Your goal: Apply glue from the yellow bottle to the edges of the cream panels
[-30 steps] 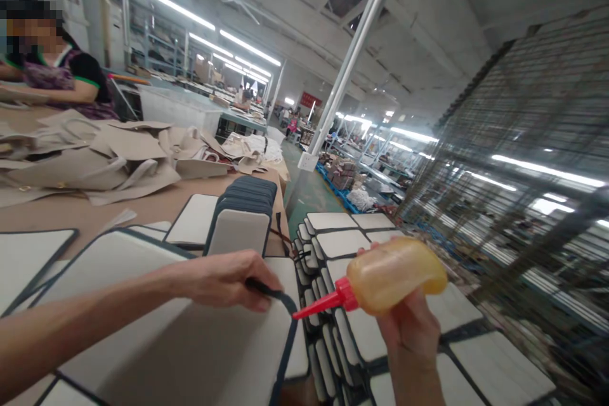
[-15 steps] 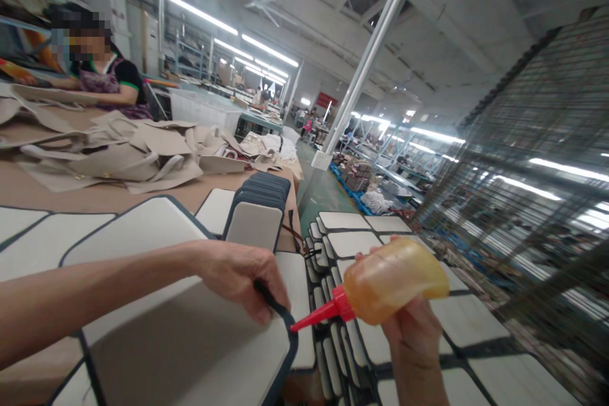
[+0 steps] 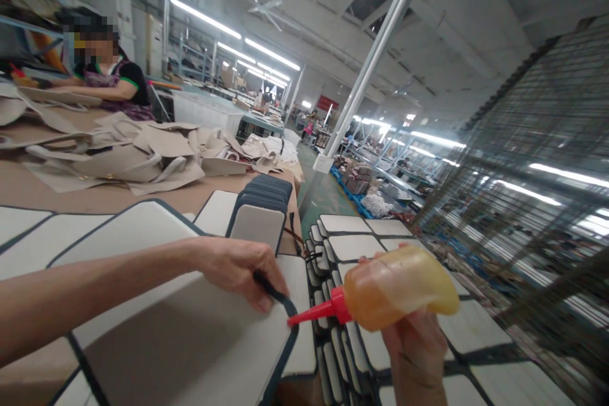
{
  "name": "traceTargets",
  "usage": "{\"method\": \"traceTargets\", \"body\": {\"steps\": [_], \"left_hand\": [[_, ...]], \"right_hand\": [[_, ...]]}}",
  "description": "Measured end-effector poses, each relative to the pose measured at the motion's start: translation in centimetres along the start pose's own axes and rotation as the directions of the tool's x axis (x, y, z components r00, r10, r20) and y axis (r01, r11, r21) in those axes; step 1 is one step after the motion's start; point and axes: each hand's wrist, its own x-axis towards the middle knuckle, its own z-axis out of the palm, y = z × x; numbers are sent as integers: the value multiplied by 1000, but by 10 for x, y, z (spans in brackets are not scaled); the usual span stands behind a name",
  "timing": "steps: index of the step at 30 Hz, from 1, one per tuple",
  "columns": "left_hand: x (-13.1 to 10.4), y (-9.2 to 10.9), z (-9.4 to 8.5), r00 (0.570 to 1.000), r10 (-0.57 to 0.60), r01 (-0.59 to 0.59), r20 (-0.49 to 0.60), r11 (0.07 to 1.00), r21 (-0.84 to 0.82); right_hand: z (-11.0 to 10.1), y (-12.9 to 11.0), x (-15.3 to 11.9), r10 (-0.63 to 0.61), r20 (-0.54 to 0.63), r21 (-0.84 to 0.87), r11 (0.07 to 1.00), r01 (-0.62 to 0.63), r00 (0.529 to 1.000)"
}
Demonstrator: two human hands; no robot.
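Observation:
My left hand (image 3: 242, 269) pinches the dark edge strip of a cream panel (image 3: 190, 342) near its corner. The panel is tilted up over other pale panels. My right hand (image 3: 413, 336) is wrapped round a squeeze bottle (image 3: 399, 288) of amber liquid, held on its side. Its red nozzle (image 3: 314, 313) points left, with the tip at the panel's dark edge, just below my left fingertips. Whether any liquid comes out is too small to tell.
Stacked dark-edged panels (image 3: 352, 247) lie to the right, and an upright bundle (image 3: 259, 216) stands ahead. Beige pieces (image 3: 143, 152) are heaped on the brown table (image 3: 200, 193). A person (image 3: 114, 82) works at the far left. A wire mesh (image 3: 537, 139) rises at right.
The nozzle tip has moved slightly left and up along the panel's edge, and the bottle's rear end has shifted slightly right. My left hand keeps its pinch.

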Motion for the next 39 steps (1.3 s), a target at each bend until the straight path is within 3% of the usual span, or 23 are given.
{"method": "traceTargets", "body": {"steps": [6, 12, 20, 32, 39], "left_hand": [[-4, -2, -7, 999, 11, -11, -51, 1000, 6], [-5, -8, -11, 995, 21, -22, -101, 1000, -6], [-7, -21, -13, 988, 11, -22, -155, 997, -67], [-12, -25, -19, 977, -48, 5, -207, 980, -201], [-15, -38, -24, 965, -102, 28, -240, 955, -294]], "right_hand": [[-20, 10, -4, -3, 137, -32, 999, 7, 991], [-14, 15, -5, -105, 37, 2, 994, 105, 994], [-6, 5, -30, 72, 45, -64, 996, -69, 996], [-11, 7, -33, 79, 79, -33, 996, -77, 994], [-10, 10, -33, 122, 95, -65, 991, -116, 988]]}}
